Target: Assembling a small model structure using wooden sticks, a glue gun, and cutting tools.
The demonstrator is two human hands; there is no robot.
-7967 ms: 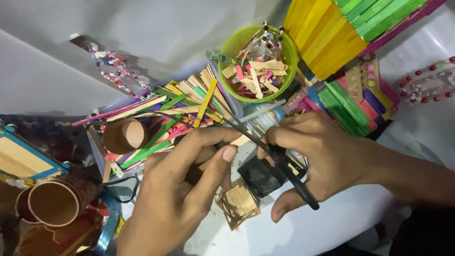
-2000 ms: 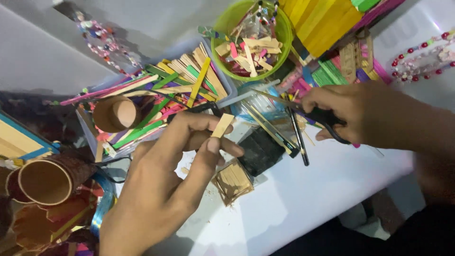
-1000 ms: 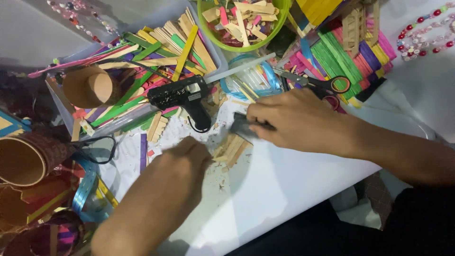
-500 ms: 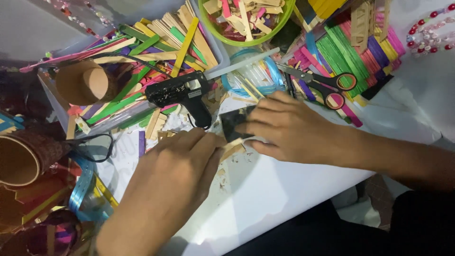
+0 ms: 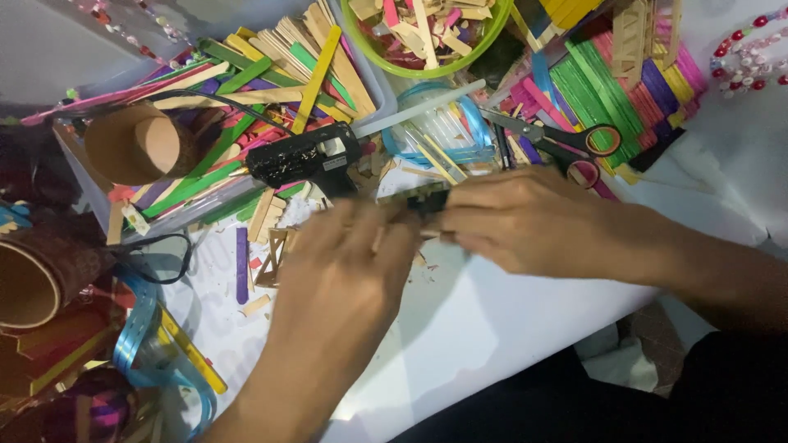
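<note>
We see a small dark piece with wooden sticks (image 5: 423,199) pinched between both hands near the middle of the worktop (image 5: 484,328), over its white cover. The right hand (image 5: 533,217) closes its fingertips on the piece's right end; the left hand (image 5: 349,275) meets it from the left, fingers curled narrowly around the other end, though blur hides the exact grip. Half a second ago the hands were pressing low on the cover; now the piece sits slightly higher between them, which we judge to mean that fitting or pressing of parts continues. Just behind the piece lies a black glue gun (image 5: 304,156), set down and untouched. Farther toward the back edge are scissors (image 5: 566,139) with red handles, a heap of coloured craft sticks (image 5: 246,82), and a green bowl (image 5: 427,61) of stick offcuts. A cardboard tube (image 5: 135,143) stands at the left.
</note>
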